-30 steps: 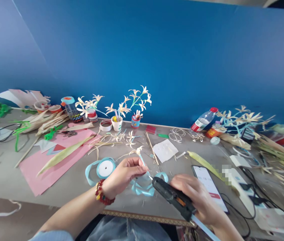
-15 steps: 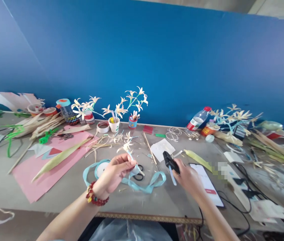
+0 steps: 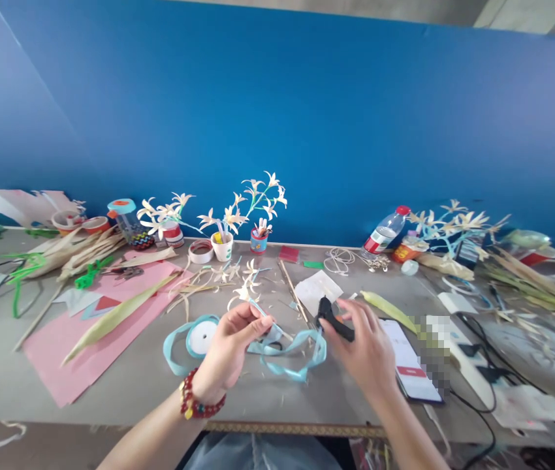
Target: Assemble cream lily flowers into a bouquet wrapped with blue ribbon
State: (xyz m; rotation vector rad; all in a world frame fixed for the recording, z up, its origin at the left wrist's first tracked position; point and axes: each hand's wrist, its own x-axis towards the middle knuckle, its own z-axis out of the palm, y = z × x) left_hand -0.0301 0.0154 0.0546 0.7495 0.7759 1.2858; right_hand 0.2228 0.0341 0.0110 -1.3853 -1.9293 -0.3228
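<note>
My left hand point(image 3: 233, 339) pinches the stem of a pale handmade flower point(image 3: 248, 287) between thumb and fingertips. Light blue ribbon point(image 3: 301, 373) trails from around that stem across the table, and its white spool point(image 3: 204, 337) lies just behind my left hand. To the right, my right hand point(image 3: 363, 343) has its thumb and fingers around a black glue gun point(image 3: 338, 324), held close above the ribbon's loop. A pair of scissors is mostly hidden behind my left fingers and the ribbon.
Pink paper point(image 3: 62, 356) with a dried husk point(image 3: 115, 320) lies left. Potted flowers point(image 3: 222, 247) stand at the back beside a small pencil cup point(image 3: 258, 240). A phone point(image 3: 412, 365), power strip point(image 3: 463, 359) and cables are on the right; a bottle point(image 3: 388, 230) leans behind.
My right hand has turned the glue gun and shifted its grip, spreading the fingers more. My left hand has moved slightly right and down, still pinching the flower stem; the ribbon loop has shifted.
</note>
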